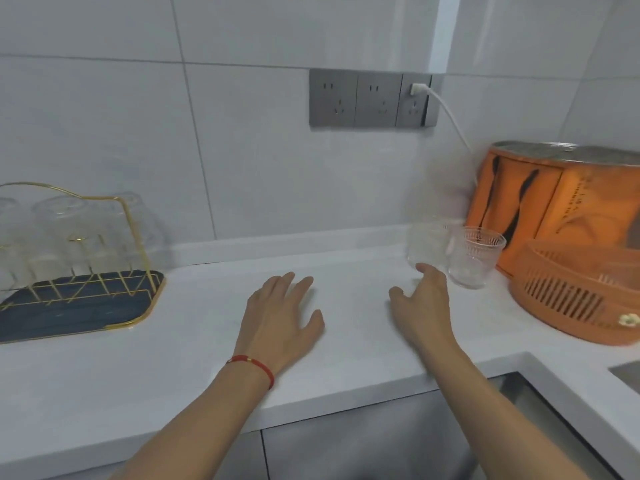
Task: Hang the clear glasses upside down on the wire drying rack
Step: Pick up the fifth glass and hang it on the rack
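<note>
A gold wire drying rack (133, 237) on a dark blue tray (86, 306) stands at the far left of the white counter, with several clear glasses (55, 233) hanging upside down on it. Two clear glasses stand upright at the right: a blurred one (427, 249) and a ribbed one (476, 258) beside it. My right hand (422, 299) is open, its fingertips just in front of the blurred glass. My left hand (280, 317), with a red cord at the wrist, hovers open over the counter's middle, holding nothing.
An orange slotted basket (575, 299) and an orange box (554, 199) crowd the right corner behind the glasses. A white cable (450, 116) runs from the grey wall sockets (372, 98). The counter edge (311, 410) runs below my wrists.
</note>
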Demonstrator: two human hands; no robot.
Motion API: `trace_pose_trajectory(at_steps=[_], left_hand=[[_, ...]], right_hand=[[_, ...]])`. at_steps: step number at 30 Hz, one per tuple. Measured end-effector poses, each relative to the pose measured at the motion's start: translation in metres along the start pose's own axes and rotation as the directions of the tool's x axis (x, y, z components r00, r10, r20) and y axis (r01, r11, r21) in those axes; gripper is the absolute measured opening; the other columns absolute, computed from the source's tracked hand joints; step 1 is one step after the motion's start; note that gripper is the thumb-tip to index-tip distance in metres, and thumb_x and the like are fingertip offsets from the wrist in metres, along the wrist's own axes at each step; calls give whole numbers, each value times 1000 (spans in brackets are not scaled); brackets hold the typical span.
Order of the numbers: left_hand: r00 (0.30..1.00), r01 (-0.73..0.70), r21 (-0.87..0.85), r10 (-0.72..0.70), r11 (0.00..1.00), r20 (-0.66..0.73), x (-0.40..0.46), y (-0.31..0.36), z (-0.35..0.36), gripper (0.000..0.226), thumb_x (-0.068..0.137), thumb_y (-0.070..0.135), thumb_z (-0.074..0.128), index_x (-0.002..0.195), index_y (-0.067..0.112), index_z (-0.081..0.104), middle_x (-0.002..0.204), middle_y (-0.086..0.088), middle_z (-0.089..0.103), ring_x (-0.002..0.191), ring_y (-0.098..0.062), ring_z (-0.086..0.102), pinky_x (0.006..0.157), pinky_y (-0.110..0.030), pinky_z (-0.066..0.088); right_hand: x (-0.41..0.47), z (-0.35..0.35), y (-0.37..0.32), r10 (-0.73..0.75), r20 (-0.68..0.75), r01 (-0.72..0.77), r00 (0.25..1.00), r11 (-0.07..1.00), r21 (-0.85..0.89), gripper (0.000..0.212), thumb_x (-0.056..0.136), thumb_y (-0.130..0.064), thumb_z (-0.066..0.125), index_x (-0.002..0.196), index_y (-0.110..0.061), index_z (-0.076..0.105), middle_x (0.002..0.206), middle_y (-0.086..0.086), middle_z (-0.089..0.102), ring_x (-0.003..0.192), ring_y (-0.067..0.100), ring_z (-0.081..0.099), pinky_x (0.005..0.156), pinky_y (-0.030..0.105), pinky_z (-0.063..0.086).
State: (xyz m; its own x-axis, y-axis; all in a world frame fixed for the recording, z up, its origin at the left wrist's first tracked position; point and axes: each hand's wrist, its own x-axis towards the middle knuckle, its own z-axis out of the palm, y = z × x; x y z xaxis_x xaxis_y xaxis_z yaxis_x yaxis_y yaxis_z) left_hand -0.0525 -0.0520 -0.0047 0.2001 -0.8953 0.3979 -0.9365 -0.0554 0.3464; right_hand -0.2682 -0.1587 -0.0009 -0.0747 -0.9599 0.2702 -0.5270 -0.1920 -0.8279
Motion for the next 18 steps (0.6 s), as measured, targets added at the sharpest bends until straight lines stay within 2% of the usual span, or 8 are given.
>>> trace_pose_trajectory(at_steps=[4, 7, 11, 14, 18], left_hand=[[1000, 12, -24, -12, 1000, 4, 0, -1, 0, 60, 91, 48, 51, 148, 29, 44, 158, 1, 40, 148, -19, 26, 120, -39, 26], [1000, 14, -21, -13, 1000, 12, -1, 0, 0, 60, 91, 46, 53, 148, 27, 45, 156, 2, 42, 147, -18, 28, 118, -38, 28], [1000, 15, -41, -15, 999, 3, 1, 0, 0, 59, 91, 44, 54, 147, 26, 46, 153, 4, 45, 145, -16, 29, 117, -36, 29], [1000, -5, -34, 5, 999, 8, 2, 2, 1, 60, 92, 44, 53, 148, 25, 44, 153, 4, 44, 145, -15, 29, 116, -35, 29], [1000, -15, -34, 15, 999, -2, 2, 2, 1, 58, 92, 44, 52, 147, 25, 44, 150, 6, 46, 143, -14, 31, 115, -34, 30]], right_hand=[[34, 9, -7, 105, -48, -101, 993, 992, 78, 84, 96, -15, 65, 160, 4, 14, 166, 19, 18, 148, 37, 33, 116, 37, 33], [55, 19, -12, 215, -115, -200, 970, 971, 133, 85, 95, -16, 67, 157, 9, 13, 161, 24, 23, 146, 44, 32, 117, 45, 33], [66, 34, -13, 281, -225, -260, 933, 958, 119, 99, 91, -18, 72, 159, 7, 6, 159, 26, 23, 145, 45, 25, 117, 50, 30], [74, 39, -9, 277, -222, -270, 935, 961, 63, 98, 89, -21, 74, 158, 7, 11, 152, 27, 28, 138, 45, 31, 113, 49, 35], [88, 47, -8, 253, -242, -263, 937, 965, -7, 97, 88, -24, 76, 157, 5, 15, 151, 28, 31, 136, 44, 34, 116, 49, 34]])
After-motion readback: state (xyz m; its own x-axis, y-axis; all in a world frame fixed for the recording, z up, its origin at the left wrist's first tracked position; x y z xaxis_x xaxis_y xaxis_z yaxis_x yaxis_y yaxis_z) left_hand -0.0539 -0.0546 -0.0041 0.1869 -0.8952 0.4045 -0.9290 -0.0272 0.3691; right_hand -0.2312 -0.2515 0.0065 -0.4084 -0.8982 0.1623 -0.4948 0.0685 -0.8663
